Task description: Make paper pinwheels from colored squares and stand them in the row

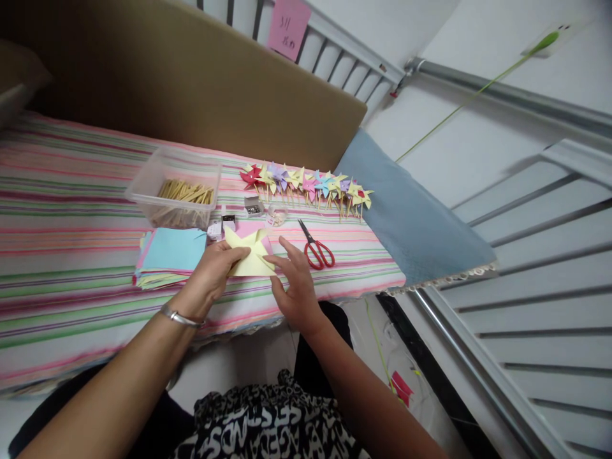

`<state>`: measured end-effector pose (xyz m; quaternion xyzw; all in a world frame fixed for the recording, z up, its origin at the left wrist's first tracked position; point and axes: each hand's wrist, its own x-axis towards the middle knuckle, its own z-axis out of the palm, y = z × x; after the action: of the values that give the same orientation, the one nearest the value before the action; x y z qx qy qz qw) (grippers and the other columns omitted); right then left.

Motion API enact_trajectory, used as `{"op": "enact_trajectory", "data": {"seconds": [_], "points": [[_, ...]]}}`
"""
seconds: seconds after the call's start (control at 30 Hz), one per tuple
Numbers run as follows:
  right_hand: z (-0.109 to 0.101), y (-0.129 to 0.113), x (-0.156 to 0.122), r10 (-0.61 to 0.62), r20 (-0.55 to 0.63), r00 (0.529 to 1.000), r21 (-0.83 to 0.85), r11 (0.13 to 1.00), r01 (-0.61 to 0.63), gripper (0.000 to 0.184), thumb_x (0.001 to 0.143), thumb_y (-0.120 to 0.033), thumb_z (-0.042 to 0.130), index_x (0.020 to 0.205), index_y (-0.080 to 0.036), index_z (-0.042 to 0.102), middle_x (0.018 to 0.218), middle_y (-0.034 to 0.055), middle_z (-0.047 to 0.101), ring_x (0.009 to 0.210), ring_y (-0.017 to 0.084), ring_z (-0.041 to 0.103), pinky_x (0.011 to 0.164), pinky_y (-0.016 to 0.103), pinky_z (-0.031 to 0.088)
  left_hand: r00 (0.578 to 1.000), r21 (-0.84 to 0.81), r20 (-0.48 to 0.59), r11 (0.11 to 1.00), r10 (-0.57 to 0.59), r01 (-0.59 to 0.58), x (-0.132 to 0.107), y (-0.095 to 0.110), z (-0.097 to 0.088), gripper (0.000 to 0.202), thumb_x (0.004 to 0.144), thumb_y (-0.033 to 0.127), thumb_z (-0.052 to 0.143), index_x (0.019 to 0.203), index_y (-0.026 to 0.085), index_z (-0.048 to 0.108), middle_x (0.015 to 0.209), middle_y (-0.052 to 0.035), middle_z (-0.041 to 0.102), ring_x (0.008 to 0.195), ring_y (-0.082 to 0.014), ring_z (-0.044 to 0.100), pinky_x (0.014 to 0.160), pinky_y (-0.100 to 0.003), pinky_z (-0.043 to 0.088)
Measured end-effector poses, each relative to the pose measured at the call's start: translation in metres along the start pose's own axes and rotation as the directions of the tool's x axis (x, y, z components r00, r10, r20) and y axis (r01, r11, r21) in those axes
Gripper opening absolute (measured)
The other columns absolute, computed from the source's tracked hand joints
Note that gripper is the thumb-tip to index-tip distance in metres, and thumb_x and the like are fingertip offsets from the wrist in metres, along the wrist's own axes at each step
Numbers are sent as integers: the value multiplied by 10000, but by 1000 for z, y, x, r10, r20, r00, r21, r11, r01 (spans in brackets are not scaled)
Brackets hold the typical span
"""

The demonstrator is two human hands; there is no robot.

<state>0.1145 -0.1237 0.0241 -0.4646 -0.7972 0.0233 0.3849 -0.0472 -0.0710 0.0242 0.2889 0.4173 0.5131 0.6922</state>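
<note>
A yellow paper square [249,254], cut and partly folded into a pinwheel shape, lies on the striped cloth [71,210]. My left hand [210,275] pinches its left edge with the fingers closed on the paper. My right hand [296,284] rests at the paper's right corner, fingers spread, forefinger touching it. Just left of my left hand is a stack of coloured paper squares [167,255] with a blue sheet on top. Red-handled scissors [315,248] lie just right of my right hand.
A clear plastic box of wooden sticks [179,191] stands behind the paper stack. A row of finished coloured pinwheels [306,185] lies farther back. Small pin boxes [252,206] sit between. A brown board [201,83] and metal bed rails [526,210] border the surface.
</note>
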Motion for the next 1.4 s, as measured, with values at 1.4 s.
{"op": "enact_trajectory", "data": {"seconds": [1.4], "points": [[5,0,20,240,58,969,-54,970,-237,45,759,-167,658,724,-184,638,1356,139,509,1334,308,363,1074,520,297,986,120,151,991,-76,58,2,-21,-3,199,554,199,751,732,122,703,628,-38,678,634,-176,622,609,-263,436]]}}
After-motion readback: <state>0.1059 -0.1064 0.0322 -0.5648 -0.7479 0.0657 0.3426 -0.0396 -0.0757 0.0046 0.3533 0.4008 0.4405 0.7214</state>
